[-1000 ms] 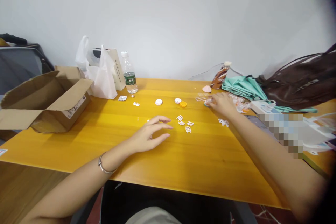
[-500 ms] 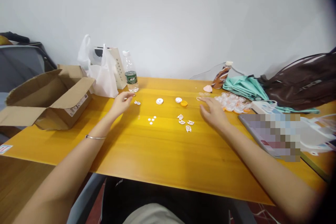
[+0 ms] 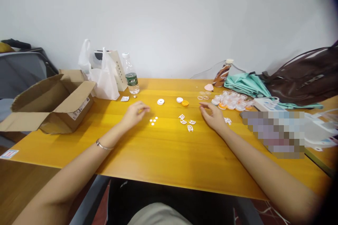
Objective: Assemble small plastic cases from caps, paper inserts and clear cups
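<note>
My left hand (image 3: 136,112) rests on the yellow table (image 3: 169,154) with its fingertips pinched together; what they hold is too small to make out. Three small white discs (image 3: 153,121) lie just right of it. My right hand (image 3: 213,116) lies on the table with loosely curled, parted fingers and nothing in it. Between the hands sit several white cut-out pieces (image 3: 186,123); another white piece (image 3: 227,120) lies right of the right hand. Farther back are a white ring (image 3: 160,101), a white cap (image 3: 179,100) and an orange cap (image 3: 185,103).
An open cardboard box (image 3: 52,102) stands at the left, with a white plastic bag (image 3: 101,77) and a water bottle (image 3: 131,75) behind. At the back right lie a cluster of orange-and-clear parts (image 3: 232,103), a brown bottle (image 3: 221,74), teal fabric (image 3: 245,84) and a brown bag (image 3: 303,77).
My left hand reached out to small white bits near the bottle, then drew back toward the discs, pinched; those bits are gone. My right hand pulled back from the orange-and-clear cluster.
</note>
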